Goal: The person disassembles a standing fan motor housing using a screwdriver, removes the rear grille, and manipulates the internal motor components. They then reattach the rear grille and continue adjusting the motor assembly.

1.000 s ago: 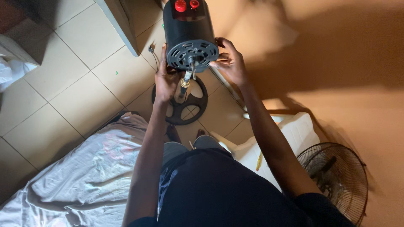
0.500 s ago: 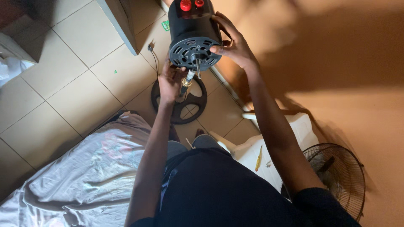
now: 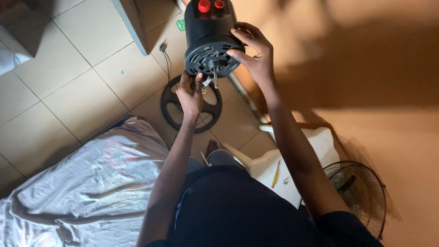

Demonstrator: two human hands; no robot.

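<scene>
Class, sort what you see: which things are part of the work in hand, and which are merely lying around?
In hand:
right hand on the black fan motor housing
left hand just below it, near the motor shaft

Lying about:
round black fan base on the floor
wire fan guard
white plastic chair with a yellow pencil-like tool
pale sheet

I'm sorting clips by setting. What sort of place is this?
Probably a room in a home, not a workshop: tiled floor, a rumpled sheet as on a bed, and a fan motor held in both hands, its wire guard lying by the wall.
</scene>
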